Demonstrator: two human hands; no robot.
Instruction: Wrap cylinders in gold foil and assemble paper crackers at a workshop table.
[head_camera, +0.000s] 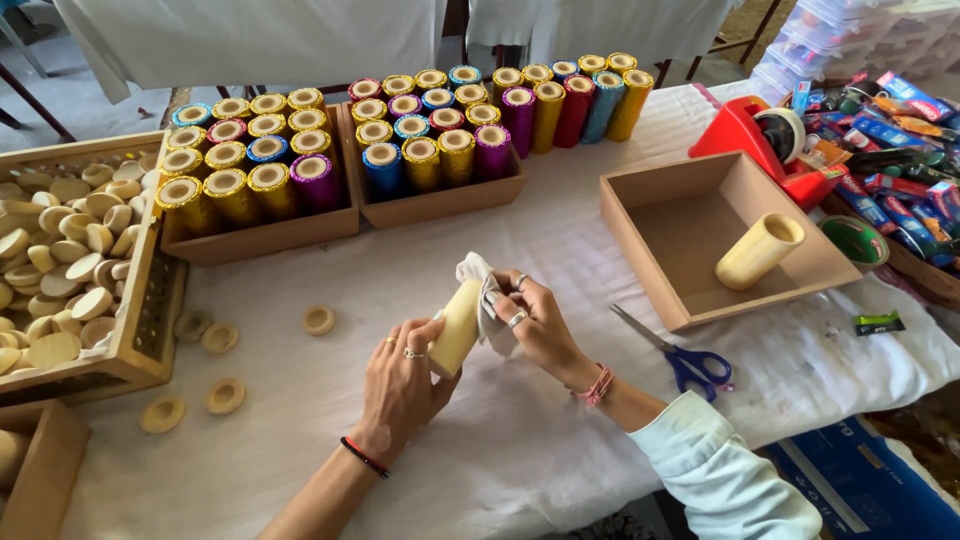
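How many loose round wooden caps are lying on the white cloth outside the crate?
5: two round wooden caps beside the slatted wooden crate, one near the left hand, two lower left. Others may be hidden.

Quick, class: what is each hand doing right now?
Left hand: closed around the plain cream tube.
Right hand: closed on a white cloth, pressed against the tube.

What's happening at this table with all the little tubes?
A person is holding a plain cream tube in the left hand and rubbing it with a white cloth held in the right hand. Another plain tube lies in an open wooden box. Behind are trays of foil-wrapped tubes; blue scissors lie on the tablecloth nearby.
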